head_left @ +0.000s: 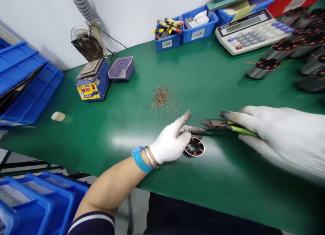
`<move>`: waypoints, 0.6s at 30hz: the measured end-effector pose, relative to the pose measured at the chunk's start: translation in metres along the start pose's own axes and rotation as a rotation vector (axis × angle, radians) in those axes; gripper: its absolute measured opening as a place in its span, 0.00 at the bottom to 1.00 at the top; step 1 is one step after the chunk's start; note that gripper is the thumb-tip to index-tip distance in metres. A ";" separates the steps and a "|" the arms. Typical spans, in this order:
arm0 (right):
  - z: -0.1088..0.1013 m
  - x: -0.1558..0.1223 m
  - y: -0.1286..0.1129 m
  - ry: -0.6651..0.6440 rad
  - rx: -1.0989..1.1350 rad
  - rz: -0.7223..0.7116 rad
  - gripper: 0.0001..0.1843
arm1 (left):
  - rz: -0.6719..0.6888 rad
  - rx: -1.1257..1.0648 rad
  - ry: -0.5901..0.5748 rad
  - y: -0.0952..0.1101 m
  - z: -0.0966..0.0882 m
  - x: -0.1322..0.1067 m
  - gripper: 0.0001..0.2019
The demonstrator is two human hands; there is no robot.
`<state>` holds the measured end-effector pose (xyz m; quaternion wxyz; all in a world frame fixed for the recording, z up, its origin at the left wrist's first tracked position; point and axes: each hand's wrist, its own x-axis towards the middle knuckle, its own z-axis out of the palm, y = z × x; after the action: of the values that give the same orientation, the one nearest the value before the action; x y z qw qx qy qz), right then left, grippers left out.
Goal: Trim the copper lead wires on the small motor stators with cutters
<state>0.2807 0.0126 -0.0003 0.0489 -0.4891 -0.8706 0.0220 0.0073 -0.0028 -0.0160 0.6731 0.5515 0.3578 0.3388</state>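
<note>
A small motor stator (200,154), a metal ring with dark inside and copper windings, stands on the green table. My left hand (170,140), in a white glove with greyed fingertips, is against its upper left rim. The thumb and lower fingers are at the stator, while the index finger points up and away. To the right, my gloved right hand (276,136) is closed around green-handled cutting pliers (218,124). Their jaws point left toward my left fingertips, apart from the stator. A thin copper wire sticks out at the stator's front. My right hand is blurred.
Copper wire scraps (161,98) lie beyond my left hand. Several more stators (264,68) crowd the right side near a calculator (250,33). A blue heating device (92,82), a purple tray (122,68) and blue tool bins (167,42) stand at the back.
</note>
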 end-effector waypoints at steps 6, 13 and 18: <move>-0.013 0.017 -0.017 0.237 -0.238 -0.279 0.22 | -0.071 0.086 0.079 0.012 0.003 -0.002 0.37; -0.009 0.018 -0.014 0.280 -0.239 -0.310 0.21 | -0.048 0.190 0.096 0.013 0.002 -0.004 0.34; -0.006 0.016 -0.012 0.123 -0.107 -0.165 0.21 | -0.007 0.205 0.078 0.010 0.001 -0.004 0.34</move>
<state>0.2627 0.0201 0.0076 0.0778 -0.4182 -0.9031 -0.0589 0.0058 -0.0053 -0.0056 0.6000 0.6025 0.4185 0.3191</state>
